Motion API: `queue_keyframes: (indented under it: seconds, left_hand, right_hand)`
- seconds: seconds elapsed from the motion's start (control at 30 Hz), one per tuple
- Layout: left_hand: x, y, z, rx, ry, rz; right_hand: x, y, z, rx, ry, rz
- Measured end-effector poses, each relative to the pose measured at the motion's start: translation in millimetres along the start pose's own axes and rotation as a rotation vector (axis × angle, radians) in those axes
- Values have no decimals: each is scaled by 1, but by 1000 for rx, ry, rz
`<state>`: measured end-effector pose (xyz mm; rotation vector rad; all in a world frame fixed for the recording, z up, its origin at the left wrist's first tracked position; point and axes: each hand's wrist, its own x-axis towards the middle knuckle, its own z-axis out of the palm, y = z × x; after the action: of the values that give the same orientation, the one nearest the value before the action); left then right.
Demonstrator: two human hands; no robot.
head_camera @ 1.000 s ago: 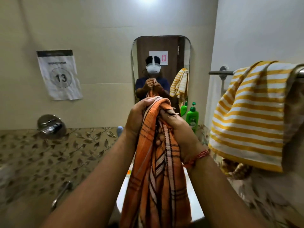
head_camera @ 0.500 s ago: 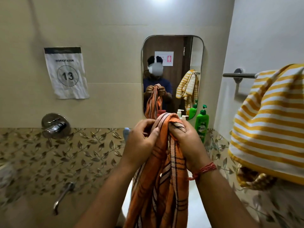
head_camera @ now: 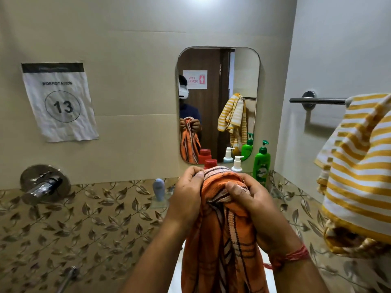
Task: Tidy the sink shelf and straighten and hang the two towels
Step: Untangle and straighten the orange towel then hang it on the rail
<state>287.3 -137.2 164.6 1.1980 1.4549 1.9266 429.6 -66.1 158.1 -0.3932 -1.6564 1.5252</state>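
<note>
**Orange towel gathered in both hands before the mirror**

The orange towel [head_camera: 224, 240], striped in black and pale bands, is held up in the near centre of the view, its top edge bunched and its length hanging straight down out of the frame. Its upper left part is pinched by the left hand [head_camera: 187, 196], whose grip is closed on the fabric with the thumb pressed over the top fold. The right hand [head_camera: 251, 206] is closed around the bunched cloth just beside it, thumb on the front of the towel; a red thread band is worn at that wrist. The two hands are near each other, with the folded edge between them.

The yellow striped towel [head_camera: 357, 176] is draped untidily over the towel bar [head_camera: 317, 100] on the right wall, crumpled at its lower end. Farther off, below the mirror [head_camera: 218, 102], a glass shelf [head_camera: 157, 203] is fixed to the leaf-patterned tiles. On it a small blue-grey bottle [head_camera: 158, 188] stands to the left, and a red-capped bottle [head_camera: 210, 163], a white pump bottle [head_camera: 237, 163] and a green pump bottle [head_camera: 262, 163] stand to the right, partly hidden behind the hands. A paper sign [head_camera: 59, 101] marked 13 is stuck to the far wall at the left, above a chrome tap [head_camera: 44, 183].
</note>
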Motion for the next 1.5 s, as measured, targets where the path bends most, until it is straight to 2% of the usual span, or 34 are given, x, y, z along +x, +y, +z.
queue_keyframes:
  seconds: [0.13,0.27,0.5,0.63,0.77,0.87,0.97,1.07,1.1,1.17,1.23,1.3,1.37,1.43,1.5]
  left_hand:
    - [0,-6,2,119,-45,121]
    - [1,-15,7,357,-224,175]
    - [11,-26,34,652,6,347]
    - [13,-16,47,529,173,321]
    - [15,-4,61,343,200,166]
    - [24,0,62,176,191,31]
    - [37,4,58,-56,224,-124]
    - [47,2,52,-131,304,-178]
    - [48,0,51,-135,321,-182]
    - [44,-5,50,-34,334,-146]
    - [29,-7,52,247,362,-1]
    - [10,-6,53,451,372,219]
    - [-3,-7,53,560,204,293]
    - [-7,-16,53,663,18,219]
    - [-4,-27,52,719,-15,185]
  right_hand:
    - [7,0,2,53,163,-29]
    - [17,-8,-7,155,190,-6]
    - [33,-16,-45,381,84,149]
    - [41,-12,-71,174,-19,147]
    - [45,-10,-87,-203,-111,52]
    - [45,-6,-92,-366,-130,-129]
    - [43,-2,-93,-502,-316,-298]
    - [44,1,-85,-667,-519,-325]
    - [46,4,-81,-725,-506,-360]
    - [51,9,-73,-714,-341,-454]
    - [57,12,-69,-639,-210,-469]
    - [61,12,-67,-587,-175,-445]
    - [65,12,-65,-515,-143,-398]
    - [69,12,-61,-407,-102,-284]
    - [73,11,-57,-324,-67,-178]
